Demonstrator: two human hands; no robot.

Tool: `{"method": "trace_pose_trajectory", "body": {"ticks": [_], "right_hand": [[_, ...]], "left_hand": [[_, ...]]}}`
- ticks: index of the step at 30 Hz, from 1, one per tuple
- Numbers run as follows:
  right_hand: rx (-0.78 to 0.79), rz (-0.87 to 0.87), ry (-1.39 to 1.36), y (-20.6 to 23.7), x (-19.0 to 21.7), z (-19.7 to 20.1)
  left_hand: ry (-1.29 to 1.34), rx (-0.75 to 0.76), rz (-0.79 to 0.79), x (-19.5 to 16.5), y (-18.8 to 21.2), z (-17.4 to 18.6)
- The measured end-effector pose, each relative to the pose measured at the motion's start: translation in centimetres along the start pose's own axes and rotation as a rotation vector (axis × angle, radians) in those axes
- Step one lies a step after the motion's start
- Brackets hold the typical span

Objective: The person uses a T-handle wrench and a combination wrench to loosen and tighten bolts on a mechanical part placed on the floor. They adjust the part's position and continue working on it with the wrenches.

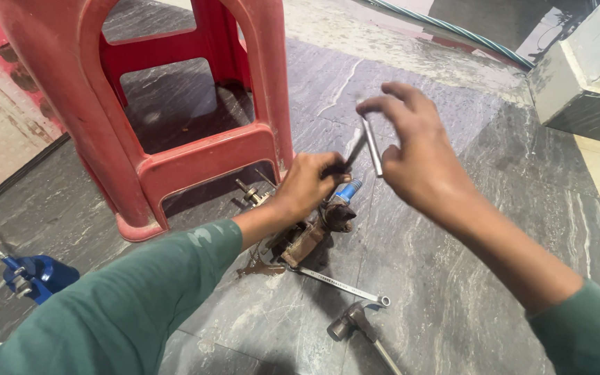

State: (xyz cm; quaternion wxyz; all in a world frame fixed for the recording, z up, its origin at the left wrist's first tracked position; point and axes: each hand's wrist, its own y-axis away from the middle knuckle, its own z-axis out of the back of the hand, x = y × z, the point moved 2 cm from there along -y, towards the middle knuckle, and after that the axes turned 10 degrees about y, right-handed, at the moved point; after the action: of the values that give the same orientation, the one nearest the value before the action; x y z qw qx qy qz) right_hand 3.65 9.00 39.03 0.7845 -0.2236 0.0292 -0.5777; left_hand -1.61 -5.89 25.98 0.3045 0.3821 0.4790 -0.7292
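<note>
A: Nearest, this side of the rusty part [305, 239]?
B: A hammer [354, 322] and spanner [342, 285], both untouched.
A: The hands?
B: Left hand [308, 184] clamps the part; right hand [418, 156] pinches a metal rod [372, 147] above it, not yet seated. Red stool [175, 104] beyond.

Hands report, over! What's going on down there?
Left hand gripping rusty metal part. Right hand holding metal rod. Spanner, hammer lying close by.
</note>
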Motion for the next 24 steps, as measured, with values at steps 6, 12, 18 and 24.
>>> {"method": "trace_pose_trajectory", "body": {"ticks": [6,12,18,24], "right_hand": [[0.242,-0.177,-0.186,0.1,1.6,1.3],[0.152,-0.023,-0.044,-0.4,3.4,0.4],[0.186,-0.151,-0.124,-1.0,1.3,0.3],[-0.117,0.356,0.139,-0.6,2.0,0.8]], "left_hand": [[-0.035,0.041,0.078,-0.9,0.0,0.4],[-0.093,0.031,0.088,-0.4,-1.2,-0.4],[0.034,0.183,-0.232,1.0,-0.3,-0.8],[0.126,0.146,-0.195,1.4,0.1,0.2]]}}
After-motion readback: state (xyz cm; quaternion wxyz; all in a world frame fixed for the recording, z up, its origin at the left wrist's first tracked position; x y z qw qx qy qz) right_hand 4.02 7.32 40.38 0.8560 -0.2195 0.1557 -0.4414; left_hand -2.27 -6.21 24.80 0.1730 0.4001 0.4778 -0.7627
